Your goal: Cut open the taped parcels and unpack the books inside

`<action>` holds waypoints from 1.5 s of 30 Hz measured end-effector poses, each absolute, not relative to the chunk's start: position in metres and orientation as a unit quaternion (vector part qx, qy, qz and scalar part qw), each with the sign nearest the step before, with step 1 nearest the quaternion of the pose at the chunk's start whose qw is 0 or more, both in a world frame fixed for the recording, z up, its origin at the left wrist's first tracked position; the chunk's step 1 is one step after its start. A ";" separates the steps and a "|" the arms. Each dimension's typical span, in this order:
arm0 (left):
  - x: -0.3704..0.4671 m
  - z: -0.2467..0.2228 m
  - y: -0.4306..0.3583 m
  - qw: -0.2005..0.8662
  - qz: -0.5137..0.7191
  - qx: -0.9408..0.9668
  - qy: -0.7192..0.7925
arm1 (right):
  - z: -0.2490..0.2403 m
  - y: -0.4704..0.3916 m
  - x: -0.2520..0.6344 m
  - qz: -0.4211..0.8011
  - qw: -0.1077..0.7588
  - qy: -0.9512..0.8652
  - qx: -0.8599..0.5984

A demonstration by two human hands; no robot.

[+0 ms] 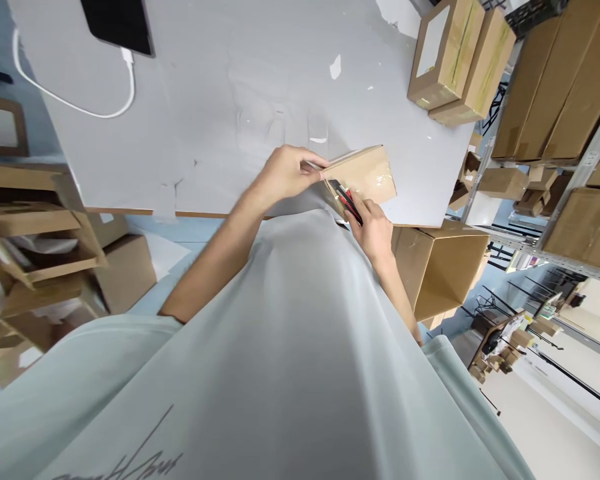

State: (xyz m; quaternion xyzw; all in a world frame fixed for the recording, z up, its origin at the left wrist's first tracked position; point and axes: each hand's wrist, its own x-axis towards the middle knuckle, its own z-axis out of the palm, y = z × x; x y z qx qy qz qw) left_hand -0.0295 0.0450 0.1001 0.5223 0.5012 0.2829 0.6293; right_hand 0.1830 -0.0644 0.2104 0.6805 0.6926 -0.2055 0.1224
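A small brown cardboard box (363, 170) with clear tape on its side sits tilted near the front edge of the grey table (205, 147). My left hand (293, 172) pinches the box's left end between thumb and fingers. Closed around a red and black utility knife (349, 201), my right hand (373, 230) is at the near side of the box. The knife's tip points up and left, close to the box's left end. Whether the blade touches the cardboard I cannot tell.
A dark phone or tablet (120, 25) with a white cable (87, 113) lies at the back left. Two taped boxes (450, 60) stand at the back right. An open carton (445, 273) is below the table's right edge, and more boxes (40, 247) are stacked at left. Shelves (555, 207) hold cartons at right.
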 end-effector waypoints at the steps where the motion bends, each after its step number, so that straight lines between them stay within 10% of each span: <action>1: -0.028 0.103 0.045 0.629 0.280 0.521 0.505 | 0.213 -0.063 0.180 -0.201 0.138 0.693 0.678; 16: -0.014 0.103 0.037 0.585 0.305 0.520 0.542 | 0.240 -0.058 0.123 -0.117 0.309 0.666 0.669; 45: 0.010 0.119 0.007 0.537 0.268 0.530 0.599 | 0.263 -0.090 0.157 -0.168 0.372 0.668 0.622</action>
